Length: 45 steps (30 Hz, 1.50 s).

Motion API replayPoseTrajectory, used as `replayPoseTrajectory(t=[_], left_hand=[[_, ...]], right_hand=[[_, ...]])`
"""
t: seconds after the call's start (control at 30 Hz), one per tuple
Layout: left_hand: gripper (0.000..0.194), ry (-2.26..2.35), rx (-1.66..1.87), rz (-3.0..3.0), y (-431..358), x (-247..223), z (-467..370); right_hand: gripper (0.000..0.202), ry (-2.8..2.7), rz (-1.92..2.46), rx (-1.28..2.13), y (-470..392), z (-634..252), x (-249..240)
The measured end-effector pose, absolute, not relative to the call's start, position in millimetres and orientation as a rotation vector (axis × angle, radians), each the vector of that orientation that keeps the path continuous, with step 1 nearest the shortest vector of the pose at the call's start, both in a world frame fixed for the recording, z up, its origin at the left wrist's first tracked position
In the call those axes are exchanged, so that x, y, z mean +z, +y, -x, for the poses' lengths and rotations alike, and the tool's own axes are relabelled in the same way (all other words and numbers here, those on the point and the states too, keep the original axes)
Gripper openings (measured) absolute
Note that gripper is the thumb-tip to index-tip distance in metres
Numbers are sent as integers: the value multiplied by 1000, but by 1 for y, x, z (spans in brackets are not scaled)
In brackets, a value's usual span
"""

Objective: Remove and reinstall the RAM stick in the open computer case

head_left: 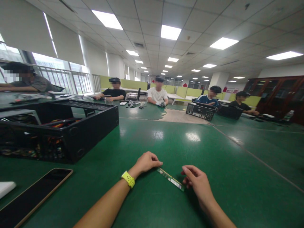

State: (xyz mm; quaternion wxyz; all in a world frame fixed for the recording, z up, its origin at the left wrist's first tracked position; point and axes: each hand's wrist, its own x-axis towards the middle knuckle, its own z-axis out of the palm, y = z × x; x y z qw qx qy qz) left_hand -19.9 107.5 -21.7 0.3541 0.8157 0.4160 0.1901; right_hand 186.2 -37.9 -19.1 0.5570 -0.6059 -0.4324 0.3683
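Head view: a memory stick (171, 179) is lying flat on the green surface (166, 139), well right of the open black computer case (59, 129). Left hand (146, 162) is pinching its far end with curled fingers; right hand (198, 183) is gripping its near end, fingers closed. A phone (30, 196) is lying in front of the case.

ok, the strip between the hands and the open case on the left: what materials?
Strip: looks like green circuit board, glossy, with pale labels; probably a memory module. Open case: seems black painted sheet metal, matte, with perforated panels and thin folded edges; front could be plastic.
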Motion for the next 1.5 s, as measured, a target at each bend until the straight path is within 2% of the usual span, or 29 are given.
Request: replayPoseTrajectory(t=[0.1,0.27,0.43,0.6,0.83,1.07,1.2,1.5], left_hand=[[44,1051,487,-2100,108,-23,20],[39,966,441,-2081,110,-22,22],[35,903,383,-2049,110,-15,25],[35,823,306,-2040,107,-12,27],[26,766,264,-2038,106,-8,29],[25,746,274,-2031,103,-3,31],[25,744,265,-2055,103,-4,30],[25,713,254,-2132,103,-5,32]], right_hand=[[41,-1198,1529,789,-38,-188,-22],[21,-1649,1935,404,-42,-187,-25],[11,-1724,2017,413,-44,-187,-23],[13,-1714,2031,448,-42,-188,-23],[9,-1656,1945,489,-41,-191,-24],[29,-1642,1881,461,-43,-200,-18],[30,-1612,1789,517,-44,-198,-15],[31,-1609,1647,376,-48,-188,-9]])
